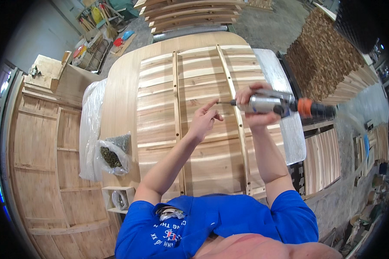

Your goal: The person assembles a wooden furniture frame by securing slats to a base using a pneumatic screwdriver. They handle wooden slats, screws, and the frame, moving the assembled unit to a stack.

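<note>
My right hand (257, 118) grips a silver air screwdriver (266, 104) held level above the panel, its thin bit (225, 102) aimed left. My left hand (203, 123) is beside the bit, index finger stretched out to its tip and thumb apart; the other fingers look partly curled. Whether a screw sits on the tip is too small to tell. Below both hands lies a slatted wooden panel (207, 159). Two long battens, a left batten (176, 95) and a right batten (243, 151), run across its slats, with dark spots along them.
The panel rests on a larger rounded wooden board (119, 95). At its left edge are an open plastic bag (112, 157) of small dark-gold pieces and a small wooden box (116, 199). Plastic-wrapped padding (285, 116) flanks the right. Stacked wood strips (322, 56) stand at the far right.
</note>
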`<move>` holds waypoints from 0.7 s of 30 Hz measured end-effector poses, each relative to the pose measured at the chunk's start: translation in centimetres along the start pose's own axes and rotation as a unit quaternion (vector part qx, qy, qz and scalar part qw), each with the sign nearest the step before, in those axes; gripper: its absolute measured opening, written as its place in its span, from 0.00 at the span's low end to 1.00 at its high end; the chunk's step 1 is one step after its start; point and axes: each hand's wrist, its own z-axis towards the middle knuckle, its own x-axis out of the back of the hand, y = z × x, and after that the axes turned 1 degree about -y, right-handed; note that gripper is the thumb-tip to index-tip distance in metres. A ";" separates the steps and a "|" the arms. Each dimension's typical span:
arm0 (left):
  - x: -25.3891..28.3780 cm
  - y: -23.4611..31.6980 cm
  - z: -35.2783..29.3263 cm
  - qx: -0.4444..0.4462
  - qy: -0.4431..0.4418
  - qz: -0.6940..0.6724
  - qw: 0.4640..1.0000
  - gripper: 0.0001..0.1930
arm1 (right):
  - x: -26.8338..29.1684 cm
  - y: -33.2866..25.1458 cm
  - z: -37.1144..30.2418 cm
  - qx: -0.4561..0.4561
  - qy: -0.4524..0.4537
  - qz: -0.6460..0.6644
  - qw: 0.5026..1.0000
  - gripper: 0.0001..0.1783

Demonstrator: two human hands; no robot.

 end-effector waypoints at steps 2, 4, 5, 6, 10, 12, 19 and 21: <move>0.8 1.4 4.4 0.013 -0.025 -0.002 1.000 0.27 | 2.1 2.9 3.3 -0.037 0.041 -0.047 0.997 0.49; 1.8 3.0 9.7 0.017 -0.066 0.024 0.997 0.31 | 4.8 6.2 7.1 -0.050 0.058 -0.099 0.992 0.50; 2.2 3.9 12.6 0.016 -0.071 0.027 0.997 0.32 | 6.2 8.0 9.1 -0.038 0.034 -0.096 0.994 0.47; 2.8 4.4 15.6 0.019 -0.071 0.025 0.997 0.32 | 7.6 10.2 10.9 -0.030 0.020 -0.103 0.994 0.47; 4.7 7.4 27.5 0.021 -0.081 0.069 0.994 0.35 | 12.9 17.8 17.9 -0.018 -0.016 -0.145 0.989 0.43; 6.6 7.9 32.9 0.016 -0.117 0.040 0.992 0.36 | 15.5 21.8 20.8 -0.005 -0.037 -0.177 0.984 0.41; 12.1 5.3 47.9 -0.003 -0.157 0.037 0.987 0.42 | 22.5 32.3 25.2 -0.033 -0.072 -0.238 0.968 0.40; 13.4 4.0 50.3 0.001 -0.143 0.069 0.987 0.43 | 24.0 34.7 25.2 -0.046 -0.065 -0.254 0.964 0.41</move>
